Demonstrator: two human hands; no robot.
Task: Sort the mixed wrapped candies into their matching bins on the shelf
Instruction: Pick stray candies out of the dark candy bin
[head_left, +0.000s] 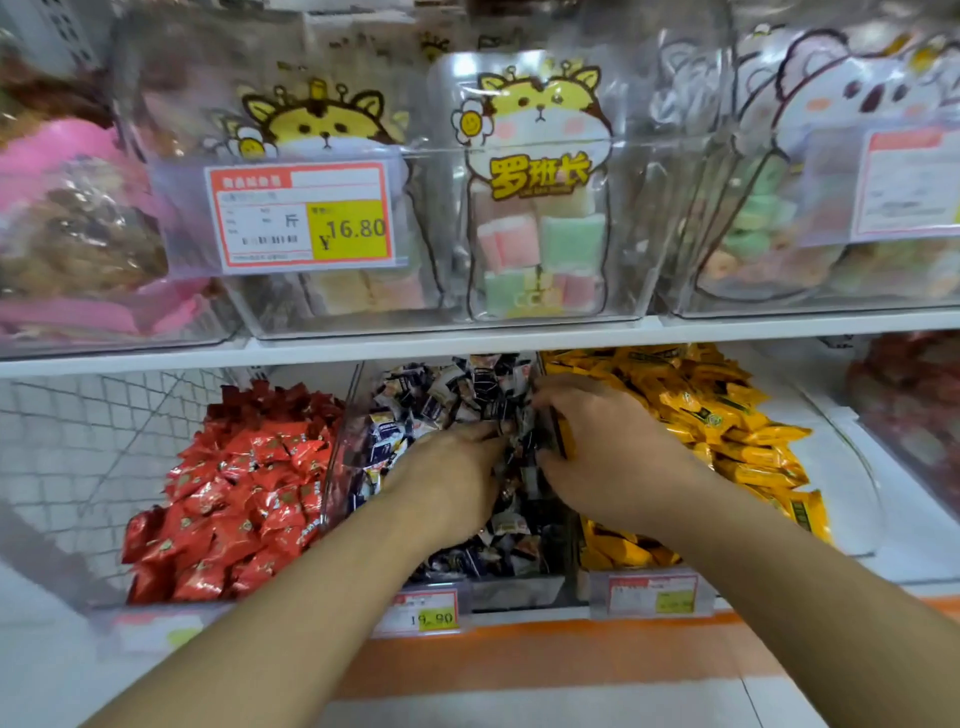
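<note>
Three bins sit side by side on the lower shelf. The left one holds red wrapped candies (244, 483), the middle one dark blue-and-white candies (441, 395), and the right one yellow candies (727, 415). Both my hands are in the middle bin (340, 431). My left hand (447, 478) lies palm down with its fingers curled into the dark pile, fingertips hidden. My right hand (613, 457) is by the divider to the yellow bin. Its thumb and fingers curl round a yellow wrapped candy (565, 439).
The upper shelf (467, 348) carries clear bins of bagged marshmallow sweets (540, 228) and a 16.80 price tag (304, 215). Price labels (426, 613) line the lower shelf's front edge. A wire basket (93, 447) is on the left and another bin (904, 410) at far right.
</note>
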